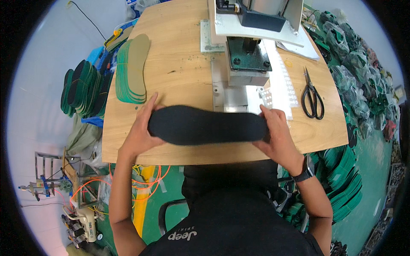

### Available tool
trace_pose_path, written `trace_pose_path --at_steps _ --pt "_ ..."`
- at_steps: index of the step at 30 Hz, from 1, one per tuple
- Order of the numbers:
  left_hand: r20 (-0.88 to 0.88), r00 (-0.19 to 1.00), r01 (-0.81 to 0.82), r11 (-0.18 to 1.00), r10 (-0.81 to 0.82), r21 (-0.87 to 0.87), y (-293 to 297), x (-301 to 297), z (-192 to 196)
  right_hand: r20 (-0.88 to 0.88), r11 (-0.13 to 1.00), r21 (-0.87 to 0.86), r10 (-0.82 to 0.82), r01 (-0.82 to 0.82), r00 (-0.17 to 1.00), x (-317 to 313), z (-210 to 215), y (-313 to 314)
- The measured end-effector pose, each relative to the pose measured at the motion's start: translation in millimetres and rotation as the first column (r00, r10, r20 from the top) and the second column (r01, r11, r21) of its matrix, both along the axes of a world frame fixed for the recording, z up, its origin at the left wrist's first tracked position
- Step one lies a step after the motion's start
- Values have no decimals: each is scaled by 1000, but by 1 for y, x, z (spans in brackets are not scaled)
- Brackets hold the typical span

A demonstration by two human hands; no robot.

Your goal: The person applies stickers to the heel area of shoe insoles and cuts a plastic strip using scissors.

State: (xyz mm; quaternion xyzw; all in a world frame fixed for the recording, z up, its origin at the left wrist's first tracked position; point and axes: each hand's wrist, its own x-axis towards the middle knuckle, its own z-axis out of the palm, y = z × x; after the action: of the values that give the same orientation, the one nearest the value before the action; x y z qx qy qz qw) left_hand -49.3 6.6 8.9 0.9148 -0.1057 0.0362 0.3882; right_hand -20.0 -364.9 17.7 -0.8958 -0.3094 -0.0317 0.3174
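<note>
A black shoe insole (205,126) lies crosswise between my two hands, its dark face up, over the near part of the table. My left hand (143,128) grips the wider end, thumb and fingers around its edge. The narrower end is in my right hand (276,132), whose thumb shows at the far edge; some fingers are hidden beneath. Just beyond the insole stands a press machine (250,55) with a metal plate under its head. To the left rests a fanned stack of beige and green insoles (132,70).
Black-handled scissors (313,100) lie on the right of the wooden table (179,85), near a white sheet of stickers (279,81). Bundled dark insoles (83,87) stand off the left edge. Bagged green pieces (354,72) and green stacks (339,183) are at right. An air compressor (87,222) is lower left.
</note>
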Motion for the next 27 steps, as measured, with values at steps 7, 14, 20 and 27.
trace_pose_path --at_steps 7,14,20,27 --pt "34 999 -5 1000 6 -30 -2 32 -3 51 990 89 -114 109 992 21 -5 5" --pt "7 984 -176 977 178 -124 -8 38 -13 57 969 166 -193 181 980 34 -15 11" --pt "48 973 -217 968 224 -122 -10 45 -13 56 944 232 -254 235 966 47 -20 22" --pt "44 974 -213 967 221 -142 -9 50 -14 63 941 221 -278 258 959 60 -23 24"
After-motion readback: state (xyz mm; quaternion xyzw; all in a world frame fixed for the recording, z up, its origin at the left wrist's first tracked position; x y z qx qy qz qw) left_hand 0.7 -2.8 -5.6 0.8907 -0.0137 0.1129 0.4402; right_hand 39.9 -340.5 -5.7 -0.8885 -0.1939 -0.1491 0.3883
